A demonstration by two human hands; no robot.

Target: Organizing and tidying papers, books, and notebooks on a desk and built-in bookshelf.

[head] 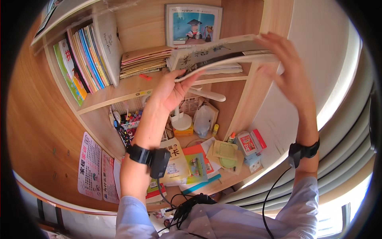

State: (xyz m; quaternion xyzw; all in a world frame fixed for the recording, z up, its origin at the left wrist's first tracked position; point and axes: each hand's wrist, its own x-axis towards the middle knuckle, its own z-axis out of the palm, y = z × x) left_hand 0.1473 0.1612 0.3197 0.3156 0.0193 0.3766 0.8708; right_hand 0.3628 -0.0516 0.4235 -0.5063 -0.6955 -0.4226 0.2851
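Note:
My left hand (176, 89) grips the lower left corner of a thin stack of paper pads or booklets (220, 55), thumb on top and fingers beneath. The stack is tilted above the shelf, its top cover grey with dark characters. At its right end is my right hand (283, 65), blurred, with fingers spread; whether it touches the stack, I cannot tell. Behind the stack, loose papers (223, 68) lie on the shelf. A framed photo (194, 27) leans at the back, and a pile of brown-covered notebooks (146, 61) lies left of it.
Upright books (86, 56) fill the shelf's left part. Below stand a white desk lamp (181, 122), a plastic bag (204, 119) and a glue stick (215, 130). Booklets (197, 168) and card boxes (247, 143) cover parts of the desk. A grey curtain (340, 161) hangs at right; cables run from both wrist devices.

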